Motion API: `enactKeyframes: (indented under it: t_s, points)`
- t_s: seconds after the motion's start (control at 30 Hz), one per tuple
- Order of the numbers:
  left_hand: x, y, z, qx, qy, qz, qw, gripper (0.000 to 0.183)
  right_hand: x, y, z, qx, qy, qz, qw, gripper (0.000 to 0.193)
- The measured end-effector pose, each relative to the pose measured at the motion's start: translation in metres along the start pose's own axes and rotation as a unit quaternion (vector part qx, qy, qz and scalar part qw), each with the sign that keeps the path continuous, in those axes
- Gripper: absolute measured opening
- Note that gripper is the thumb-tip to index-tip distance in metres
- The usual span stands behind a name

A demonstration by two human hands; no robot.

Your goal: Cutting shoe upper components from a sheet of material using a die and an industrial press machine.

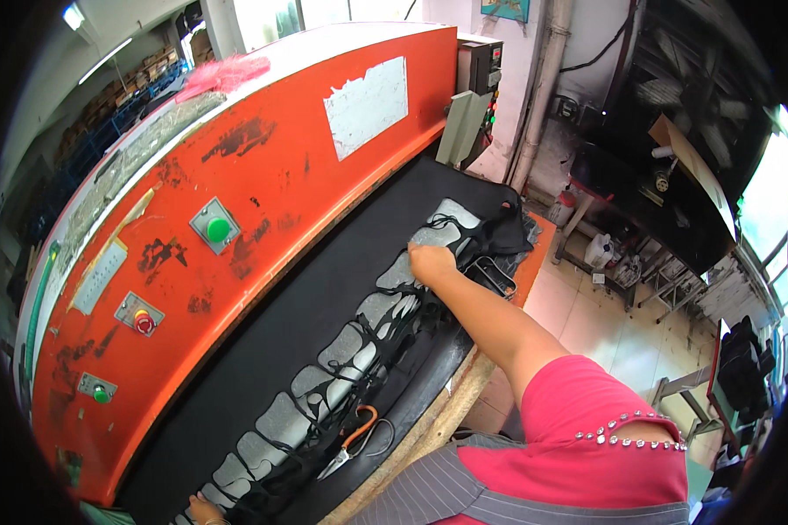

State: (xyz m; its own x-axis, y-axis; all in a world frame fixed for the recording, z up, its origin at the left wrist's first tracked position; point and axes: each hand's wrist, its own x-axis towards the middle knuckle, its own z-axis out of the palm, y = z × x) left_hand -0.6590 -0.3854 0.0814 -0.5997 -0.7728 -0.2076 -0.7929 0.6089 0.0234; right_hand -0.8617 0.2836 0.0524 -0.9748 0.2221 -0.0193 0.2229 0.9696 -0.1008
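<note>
A long row of grey, flat, rounded pieces [283,418] with black edges and thin black cords lies across a black sheet [293,319]. Toward the row's far right end, my right hand [432,264] is closed on one of the pieces; its fingertips are hidden. My left hand [206,510] is low at the near left end of the row, touching or just beside the last pieces. Its fingers show only in part at the dark rim. Orange-handled scissors [352,442] lie beside the row, on the side nearer to me.
Behind the sheet stands an orange machine body [271,166] with green buttons [218,230] and a red button [144,322]. A wooden edge [411,442] runs along the near side. A dark table [648,201] with things on it stands at the right.
</note>
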Motion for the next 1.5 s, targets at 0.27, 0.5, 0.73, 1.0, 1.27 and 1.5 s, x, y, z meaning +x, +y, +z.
enactKeyframes:
  t_s: [0.27, 0.5, 0.73, 1.0, 1.27, 1.5]
  points:
    - [0.029, -0.099, 0.061, -0.02, 0.151, 0.155, 0.976, 0.031, -0.031, 0.01, 0.01, -0.001, 0.046, -0.034, 0.998, 0.031]
    - [0.017, -0.076, 0.051, -0.001, 0.094, 0.163, 0.982, 0.032, -0.037, 0.02, -0.012, 0.016, 0.008, -0.013, 1.0, 0.023]
    - [-0.011, -0.058, 0.043, -0.016, 0.059, 0.134, 0.989, 0.038, -0.048, 0.035, -0.007, 0.029, -0.005, 0.007, 1.0, 0.029]
    - [0.024, -0.129, 0.044, -0.188, -0.017, 0.117, 0.975, 0.039, -0.021, 0.056, 0.008, 0.105, 0.039, -0.111, 0.987, 0.035]
    - [0.068, -0.104, 0.028, -0.682, -0.082, -0.235, 0.688, 0.075, 0.053, 0.07, 0.002, 0.699, -0.168, 0.305, 0.625, 0.034]
    - [0.035, -0.064, 0.012, -0.733, -0.157, -0.256, 0.61, 0.027, 0.05, 0.043, -0.018, 0.652, -0.219, 0.341, 0.641, 0.034]
